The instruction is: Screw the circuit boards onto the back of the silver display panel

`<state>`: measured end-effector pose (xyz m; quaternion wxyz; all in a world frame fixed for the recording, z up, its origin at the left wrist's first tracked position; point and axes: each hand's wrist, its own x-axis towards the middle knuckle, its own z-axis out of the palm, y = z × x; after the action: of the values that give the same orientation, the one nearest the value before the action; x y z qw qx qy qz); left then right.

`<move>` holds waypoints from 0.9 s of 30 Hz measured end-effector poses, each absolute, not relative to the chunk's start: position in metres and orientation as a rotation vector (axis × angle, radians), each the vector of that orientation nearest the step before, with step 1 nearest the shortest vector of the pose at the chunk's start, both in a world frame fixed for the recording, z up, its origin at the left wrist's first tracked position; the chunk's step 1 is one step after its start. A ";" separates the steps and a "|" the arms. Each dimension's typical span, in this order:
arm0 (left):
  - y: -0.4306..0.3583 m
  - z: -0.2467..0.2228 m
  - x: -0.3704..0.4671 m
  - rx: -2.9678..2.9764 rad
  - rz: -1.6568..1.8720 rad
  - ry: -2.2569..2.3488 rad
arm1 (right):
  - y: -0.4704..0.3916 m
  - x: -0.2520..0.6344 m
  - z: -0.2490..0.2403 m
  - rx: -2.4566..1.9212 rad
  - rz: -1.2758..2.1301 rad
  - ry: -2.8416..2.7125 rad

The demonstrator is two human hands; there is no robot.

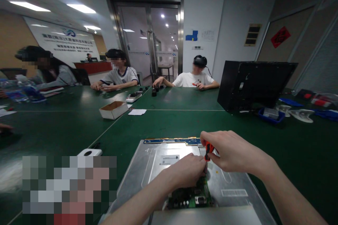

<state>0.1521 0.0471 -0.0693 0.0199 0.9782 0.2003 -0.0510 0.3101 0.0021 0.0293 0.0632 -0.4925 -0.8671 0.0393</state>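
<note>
A screwdriver (208, 151) with a red and black handle stands roughly upright in my right hand (229, 149), its handle pinched between thumb and fingers. Right beside its lower end is my left hand (186, 170), fingers curled together; what they grip, if anything, is hidden. The screwdriver's tip is also out of sight behind the left fingers. Both hands are over a flat silver metal panel (137, 168), which looks like the back of a display. A green circuit board (188, 197) is partly covered by my left hand and forearm. Along the panel's far edge runs a narrow blue circuit strip (169, 141).
On the green table (169, 116) are an open cardboard box (114, 110), a paper slip (137, 112) and a white device (89, 152). A black monitor-like casing (253, 84) stands at right near a blue tray (271, 115). Several people sit across the table.
</note>
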 end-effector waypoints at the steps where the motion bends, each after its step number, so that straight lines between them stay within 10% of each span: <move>1: 0.047 -0.069 0.152 3.035 -0.160 0.620 | 0.002 0.310 0.029 -1.489 0.121 -2.621; 27: 0.045 -0.067 0.152 2.975 -0.138 0.667 | 0.003 0.308 0.032 -1.583 0.111 -2.618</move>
<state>0.1521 0.0449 -0.0665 0.0449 0.9738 0.2185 -0.0451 0.3082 0.0029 0.0319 0.0402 -0.5168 -0.8544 0.0361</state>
